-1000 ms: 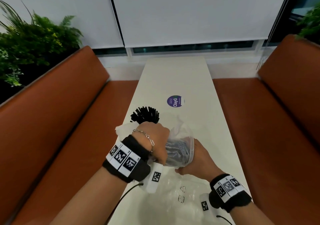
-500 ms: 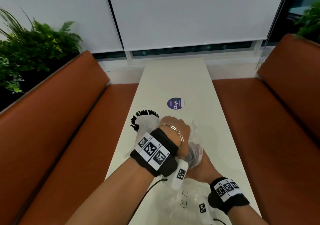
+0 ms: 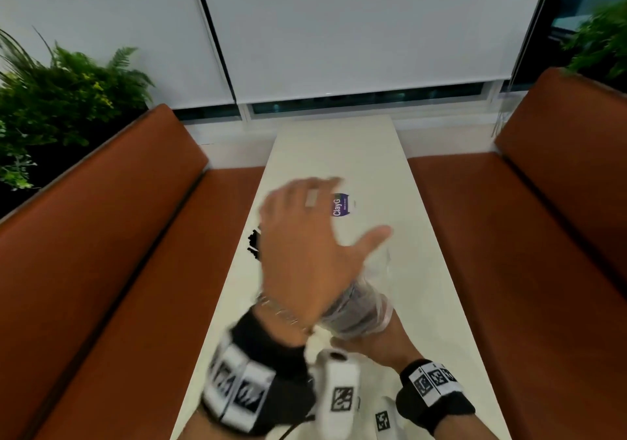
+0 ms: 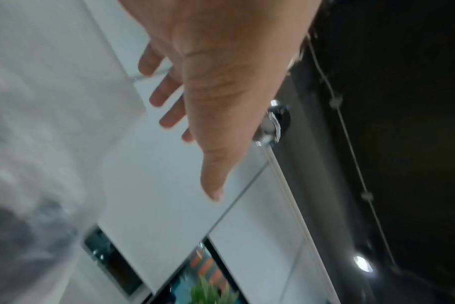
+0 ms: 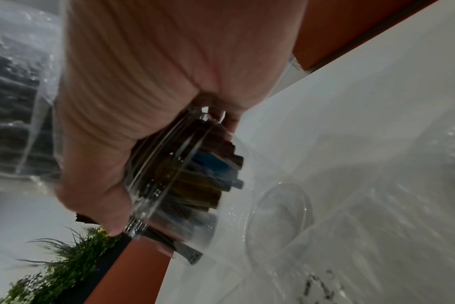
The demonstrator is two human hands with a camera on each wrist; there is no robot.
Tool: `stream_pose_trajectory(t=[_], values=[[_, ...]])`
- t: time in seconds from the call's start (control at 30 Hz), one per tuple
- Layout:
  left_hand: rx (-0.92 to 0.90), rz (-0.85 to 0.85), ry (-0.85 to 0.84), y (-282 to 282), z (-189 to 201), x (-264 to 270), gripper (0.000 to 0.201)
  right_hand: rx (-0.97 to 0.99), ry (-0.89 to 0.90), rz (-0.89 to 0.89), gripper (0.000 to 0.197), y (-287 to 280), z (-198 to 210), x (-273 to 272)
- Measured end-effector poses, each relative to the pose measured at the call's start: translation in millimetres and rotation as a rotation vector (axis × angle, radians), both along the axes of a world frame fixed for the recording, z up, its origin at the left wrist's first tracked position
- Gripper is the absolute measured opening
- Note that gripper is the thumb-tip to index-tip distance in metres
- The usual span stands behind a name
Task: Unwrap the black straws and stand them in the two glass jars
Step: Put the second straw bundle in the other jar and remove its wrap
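My left hand (image 3: pixel 315 222) hovers blurred above the white table (image 3: pixel 339 148), fingers spread and holding nothing; the left wrist view shows the left hand (image 4: pixel 221 82) just as bare. Lower down, my right hand (image 3: pixel 369 341) grips the bottom of a bundle of black straws in clear plastic wrap (image 3: pixel 356 310), which leans up to the left. Black straw tips (image 3: pixel 252 246) peek out to the left of my left hand. In the right wrist view a glass jar with black straws (image 5: pixel 185 174) shows just past my right hand (image 5: pixel 169 72). A clear round rim (image 5: pixel 281 216) lies beside it.
Crumpled clear wrap (image 5: pixel 416 174) lies on the table near me. A purple round sticker (image 3: pixel 341 205) marks the table's middle. Orange benches (image 3: pixel 101 253) run along both sides, with plants (image 3: pixel 61 100) behind the left one.
My left hand has let go of the wrapped bundle's top, opened and swung up and forward. My right hand keeps its grip on the bundle's lower end.
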State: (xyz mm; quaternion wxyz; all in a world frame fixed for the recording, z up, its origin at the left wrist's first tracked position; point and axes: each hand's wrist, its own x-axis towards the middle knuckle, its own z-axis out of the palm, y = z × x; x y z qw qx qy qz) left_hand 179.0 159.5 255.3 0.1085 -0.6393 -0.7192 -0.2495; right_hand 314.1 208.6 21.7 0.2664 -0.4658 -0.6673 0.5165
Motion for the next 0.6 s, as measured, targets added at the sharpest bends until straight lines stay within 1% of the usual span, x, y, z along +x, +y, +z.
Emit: stream_pose_trajectory(t=[0.03,0.07,0.1,0.13,0.17,0.2,0.23,0.27,0.33,0.4,0.43,0.5,0.57,0.6], values=[[0.001,0.067,-0.107,-13.3,1.6,-10.3,0.104,-0.015,-0.019,-0.011,0.074,1.1,-2.0,-0.9],[-0.08,0.137,-0.194,-25.4,0.2,-18.7,0.117,-0.032,-0.039,-0.028,0.074,-0.7,-3.4,-2.9],[-0.216,0.168,-0.305,-33.7,-10.8,-25.4,0.124,-0.033,-0.051,-0.059,0.07,-1.7,-4.0,-3.7],[-0.315,0.188,-0.391,-37.0,-25.6,-32.2,0.12,-0.041,-0.04,-0.076,0.066,-3.2,-5.7,-3.4],[-0.363,0.185,-0.461,-36.1,-40.0,-37.1,0.101,-0.047,-0.023,-0.092,0.064,-4.0,-10.0,-3.1],[-0.345,0.169,-0.485,-33.3,-53.3,-39.0,0.074,-0.063,-0.019,-0.111,0.064,-5.6,-9.9,-2.9],[-0.295,0.167,-0.459,-30.0,-62.6,-39.5,0.056,-0.081,0.0,-0.127,0.065,-6.4,-9.4,-2.8],[-0.218,0.139,-0.432,-28.9,-66.1,-37.6,0.052,-0.091,0.016,-0.141,0.069,-8.0,-10.2,-1.6],[-0.063,0.117,-0.404,-25.1,-58.5,-34.5,0.049,-0.073,0.045,-0.161,0.079,-11.3,-6.7,-0.6],[0.053,0.069,-0.483,-24.9,-45.2,-33.7,0.048,-0.043,0.054,-0.163,0.087,-14.4,-0.7,-0.6],[0.071,0.051,-0.501,-24.4,-39.3,-34.0,0.047,-0.031,0.049,-0.167,0.089,-14.9,1.7,-0.8],[0.037,0.019,-0.479,-19.9,-39.1,-34.5,0.044,-0.012,0.03,-0.166,0.091,-14.7,3.3,-1.3],[0.005,-0.003,-0.431,-13.0,-51.9,-36.2,0.038,0.0,0.008,-0.163,0.089,-15.6,3.2,-1.9],[0.001,-0.011,-0.408,-10.6,-59.3,-37.0,0.039,0.009,-0.006,-0.16,0.087,-16.2,2.6,-2.6]])
